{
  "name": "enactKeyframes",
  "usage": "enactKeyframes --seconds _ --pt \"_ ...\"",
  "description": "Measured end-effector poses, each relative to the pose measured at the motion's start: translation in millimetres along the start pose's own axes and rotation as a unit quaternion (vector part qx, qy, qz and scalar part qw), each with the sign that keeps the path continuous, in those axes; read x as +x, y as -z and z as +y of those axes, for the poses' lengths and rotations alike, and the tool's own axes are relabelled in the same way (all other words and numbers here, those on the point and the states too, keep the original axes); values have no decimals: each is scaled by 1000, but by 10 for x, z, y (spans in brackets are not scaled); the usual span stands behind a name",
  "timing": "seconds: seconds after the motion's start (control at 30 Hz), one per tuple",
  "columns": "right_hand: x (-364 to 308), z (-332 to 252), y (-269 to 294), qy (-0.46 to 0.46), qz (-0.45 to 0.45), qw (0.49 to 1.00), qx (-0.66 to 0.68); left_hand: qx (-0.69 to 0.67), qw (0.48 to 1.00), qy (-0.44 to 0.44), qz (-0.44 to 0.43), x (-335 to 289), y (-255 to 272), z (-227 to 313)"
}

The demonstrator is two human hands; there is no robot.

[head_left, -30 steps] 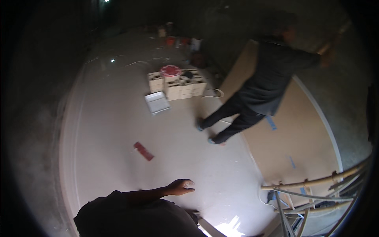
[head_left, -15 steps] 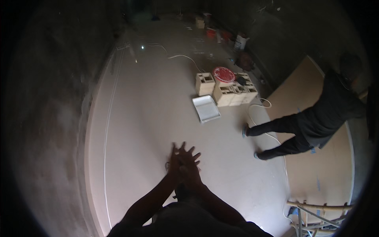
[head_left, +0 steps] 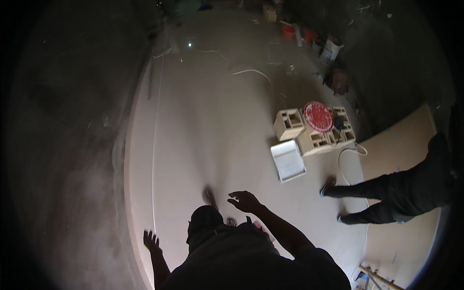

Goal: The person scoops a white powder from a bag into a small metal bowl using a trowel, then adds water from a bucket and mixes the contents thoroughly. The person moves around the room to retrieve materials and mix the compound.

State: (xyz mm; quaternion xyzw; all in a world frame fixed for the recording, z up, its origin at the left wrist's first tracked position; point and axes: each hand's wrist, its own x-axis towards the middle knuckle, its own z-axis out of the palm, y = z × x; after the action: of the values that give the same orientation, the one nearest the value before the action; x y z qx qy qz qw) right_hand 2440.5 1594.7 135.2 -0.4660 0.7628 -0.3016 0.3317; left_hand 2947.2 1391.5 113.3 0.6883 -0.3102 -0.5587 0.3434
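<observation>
Low at the left, my left hand (head_left: 152, 240) hangs open beside a white line on the floor, its fingers apart and nothing in them. My right hand (head_left: 245, 201) is held out in front of my body, open and slightly bent, also holding nothing. Both hands look dark against the pale floor (head_left: 217, 145). One of my feet (head_left: 209, 197) shows below, smeared by motion. A white paint tray (head_left: 289, 162) lies on the floor, ahead and to the right of my right hand, apart from it.
Hollow blocks (head_left: 289, 124) stand past the tray, with a red paint-spotted lid (head_left: 319, 116) on top. A person (head_left: 411, 195) in dark clothes stands at the right by a tan board (head_left: 413, 133). Buckets (head_left: 288, 32) and a pale hose (head_left: 253, 71) lie farther off. A bare wall (head_left: 72, 169) bounds the left.
My hands, together in front of me before, have parted: the left swung down to the left, the right slightly to the right. The view has turned left, and one foot has come into sight.
</observation>
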Motion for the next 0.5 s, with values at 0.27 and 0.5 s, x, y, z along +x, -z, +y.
enactKeyframes --seconds 0.27,0.5 --pt "1000 3170 11 -328 166 910 -193 187 957 211 -66 1678 -3000 525" --pt "1070 3708 1132 -465 173 842 212 344 877 -115 -315 3180 -8353 2333"
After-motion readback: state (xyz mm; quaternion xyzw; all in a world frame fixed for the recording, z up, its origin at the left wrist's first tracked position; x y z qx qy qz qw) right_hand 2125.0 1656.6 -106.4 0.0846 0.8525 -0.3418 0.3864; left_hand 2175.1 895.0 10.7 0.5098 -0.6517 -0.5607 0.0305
